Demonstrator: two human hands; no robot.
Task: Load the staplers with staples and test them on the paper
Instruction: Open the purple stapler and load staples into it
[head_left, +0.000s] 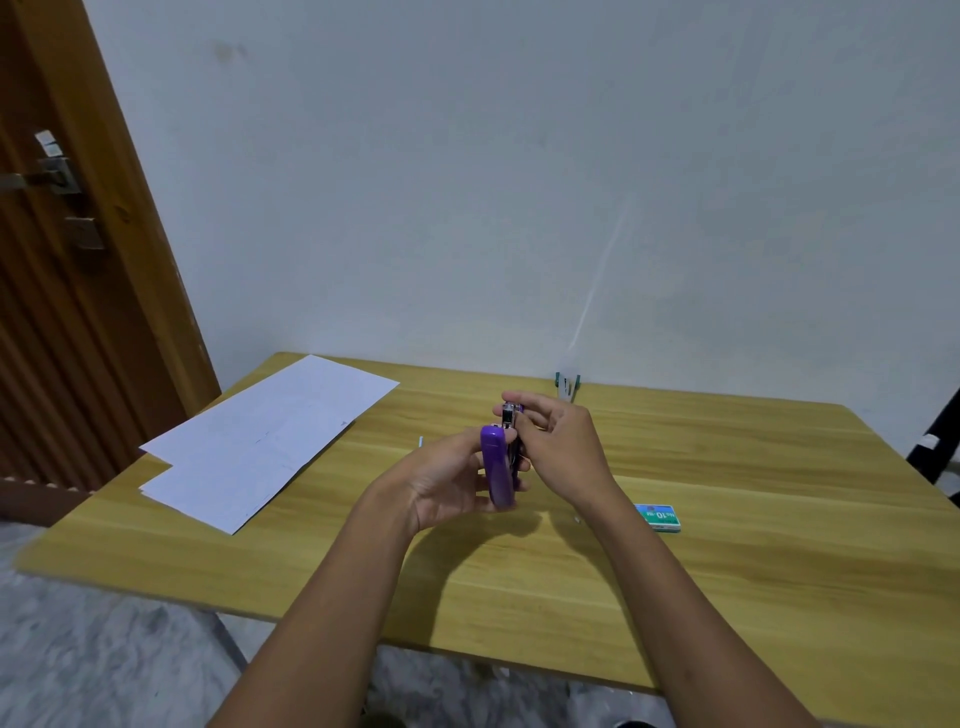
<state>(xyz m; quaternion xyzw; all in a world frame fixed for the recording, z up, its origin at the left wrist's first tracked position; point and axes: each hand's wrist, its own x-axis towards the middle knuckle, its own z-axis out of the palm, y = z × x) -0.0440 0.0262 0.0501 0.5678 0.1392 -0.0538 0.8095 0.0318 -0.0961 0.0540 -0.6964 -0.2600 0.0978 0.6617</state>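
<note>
Your left hand (441, 483) grips the purple stapler (497, 467), axis pointing away; your right hand (561, 447) pinches its far end.

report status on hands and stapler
Left hand grips purple stapler, upright. Right hand pinches its metal top end. Staple box and paper lie apart, nothing blocking.

Wooden table (727, 571), brown door (62, 312), pale wall (519, 182), grey floor (104, 649)

Bare counter (467, 587) along near edge and far right, 2 paper sheets (260, 441) flat across back left, staple box (658, 517) low right of centre, green stapler (567, 385) at back edge by the wall (519, 208), left hand (447, 478) and right hand (561, 447) holding purple stapler (498, 467) above the middle
</note>
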